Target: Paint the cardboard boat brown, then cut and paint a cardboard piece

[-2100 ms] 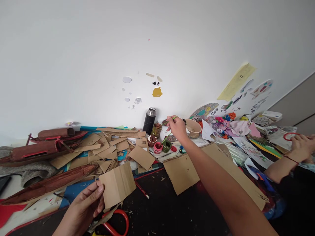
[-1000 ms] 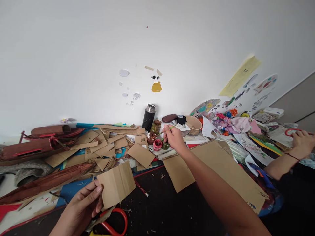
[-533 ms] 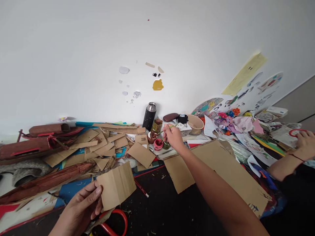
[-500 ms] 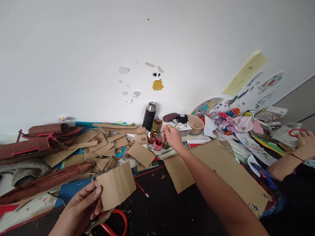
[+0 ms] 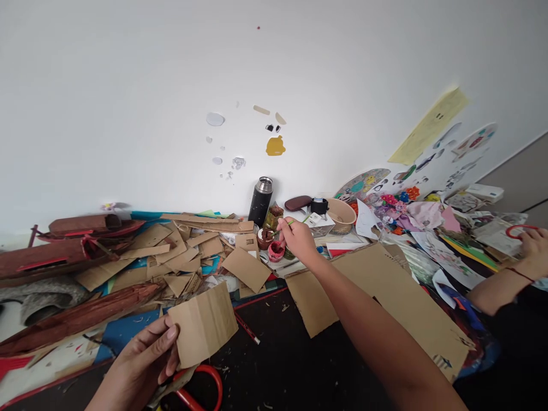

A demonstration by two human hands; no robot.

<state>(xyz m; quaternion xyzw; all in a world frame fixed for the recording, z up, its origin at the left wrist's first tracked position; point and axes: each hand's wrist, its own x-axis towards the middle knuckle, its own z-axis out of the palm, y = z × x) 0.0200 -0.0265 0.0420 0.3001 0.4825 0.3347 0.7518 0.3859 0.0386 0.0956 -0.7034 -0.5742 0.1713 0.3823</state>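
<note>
My left hand [image 5: 148, 354] grips a folded piece of cardboard [image 5: 204, 324] by its left edge, above the dark table. Farther back, my right hand [image 5: 295, 237] pinches a thin green brush [image 5: 290, 222], its tip over a jar of brown paint [image 5: 265, 237]. A jar of red paint [image 5: 276, 251] stands just in front of the brown one. Red-handled scissors [image 5: 209, 379] lie partly under the cardboard in my left hand.
A black thermos [image 5: 261, 201] stands by the wall behind the jars. Cardboard scraps [image 5: 171, 251] are heaped on the left beside brown painted models [image 5: 47, 257]. Large cardboard [image 5: 398, 297] lies under my right forearm. Another person's hand [image 5: 535, 251] holds a red handle at far right.
My right hand has shifted slightly left and is now closer to the jar of brown paint. My left hand and its cardboard have hardly moved.
</note>
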